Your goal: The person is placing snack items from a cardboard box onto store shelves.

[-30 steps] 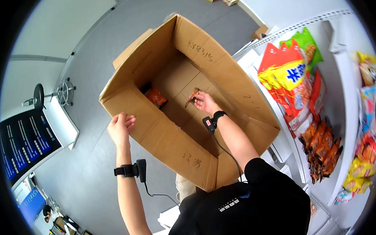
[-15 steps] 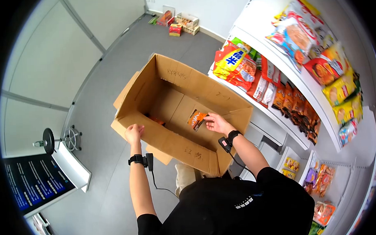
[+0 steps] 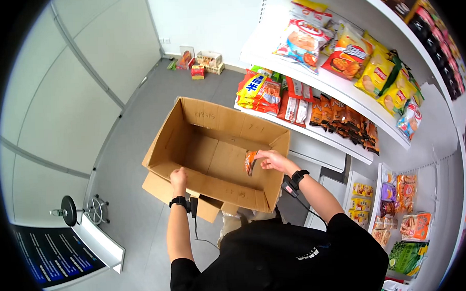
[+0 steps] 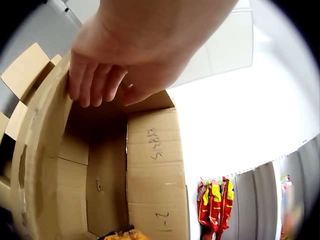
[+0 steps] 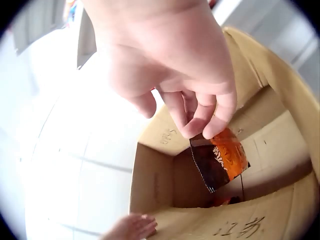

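Note:
An open cardboard box (image 3: 214, 114) stands in front of the body, handwriting on its walls. At its near left rim is my left hand (image 3: 179, 180), fingers curled over the edge in the left wrist view. My right hand (image 3: 275, 161) pinches an orange and black snack packet (image 3: 250, 163) above the box's inside, towards its right end. In the right wrist view the packet (image 5: 220, 159) hangs from the fingertips, and part of another orange packet (image 5: 224, 201) shows lower in the box. The near wall hides that one in the head view.
Shelves at the right hold red and yellow bags (image 3: 259, 91), a row of brown-orange packets (image 3: 339, 115) and large chip bags (image 3: 350, 51). Smaller drawers and racks (image 3: 361, 202) stand below. A stool (image 3: 95, 209) and a dark screen (image 3: 57, 254) are at the left, small boxes (image 3: 198, 72) by the far wall.
The head view has swung towards the shelves, so the box appears lower. My right hand has moved towards the box's right end with the packet. The left hand stays at the rim.

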The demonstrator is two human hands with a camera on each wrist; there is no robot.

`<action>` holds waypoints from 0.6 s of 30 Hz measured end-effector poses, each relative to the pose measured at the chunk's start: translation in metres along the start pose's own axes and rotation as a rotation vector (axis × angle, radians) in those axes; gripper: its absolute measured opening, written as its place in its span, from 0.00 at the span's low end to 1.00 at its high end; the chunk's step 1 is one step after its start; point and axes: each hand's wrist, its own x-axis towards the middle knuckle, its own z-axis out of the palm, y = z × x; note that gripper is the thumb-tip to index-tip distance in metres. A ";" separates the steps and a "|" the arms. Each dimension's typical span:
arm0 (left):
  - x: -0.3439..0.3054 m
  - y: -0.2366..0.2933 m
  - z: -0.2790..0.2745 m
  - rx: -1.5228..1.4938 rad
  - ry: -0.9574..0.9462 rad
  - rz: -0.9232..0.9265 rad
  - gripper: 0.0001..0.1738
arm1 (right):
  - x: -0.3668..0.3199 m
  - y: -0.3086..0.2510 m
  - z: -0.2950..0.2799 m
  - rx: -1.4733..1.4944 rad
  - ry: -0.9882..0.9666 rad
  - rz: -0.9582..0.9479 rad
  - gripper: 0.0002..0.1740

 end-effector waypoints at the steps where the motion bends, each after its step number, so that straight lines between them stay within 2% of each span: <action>1: 0.031 -0.028 0.010 -0.014 -0.053 0.043 0.10 | -0.006 -0.002 0.000 -0.115 -0.003 -0.026 0.23; 2: 0.060 -0.055 0.024 0.194 0.042 0.152 0.11 | -0.008 -0.003 -0.001 -0.226 0.005 -0.068 0.22; 4: 0.026 -0.031 0.041 0.255 0.000 0.280 0.13 | -0.008 0.002 -0.004 -0.444 0.025 -0.140 0.21; 5: 0.003 -0.012 0.047 0.241 -0.087 0.264 0.16 | -0.012 0.000 -0.002 -0.627 0.025 -0.303 0.22; 6: -0.018 0.005 0.055 0.228 -0.174 0.248 0.19 | -0.018 -0.005 0.000 -0.711 0.026 -0.375 0.23; 8: -0.039 0.018 0.075 0.251 -0.308 0.366 0.28 | -0.036 -0.018 0.006 -0.878 0.044 -0.514 0.24; 10: -0.070 0.035 0.095 0.203 -0.446 0.472 0.37 | -0.055 -0.028 0.010 -0.928 0.036 -0.541 0.23; 13: -0.120 0.064 0.116 0.315 -0.647 0.599 0.50 | -0.087 -0.043 0.016 -0.950 0.028 -0.587 0.19; 17: -0.157 0.083 0.144 0.469 -0.669 0.901 0.51 | -0.132 -0.057 0.020 -0.995 0.058 -0.756 0.16; 18: -0.157 0.080 0.154 0.418 -0.734 0.860 0.48 | -0.140 -0.059 0.020 -0.994 0.064 -0.797 0.16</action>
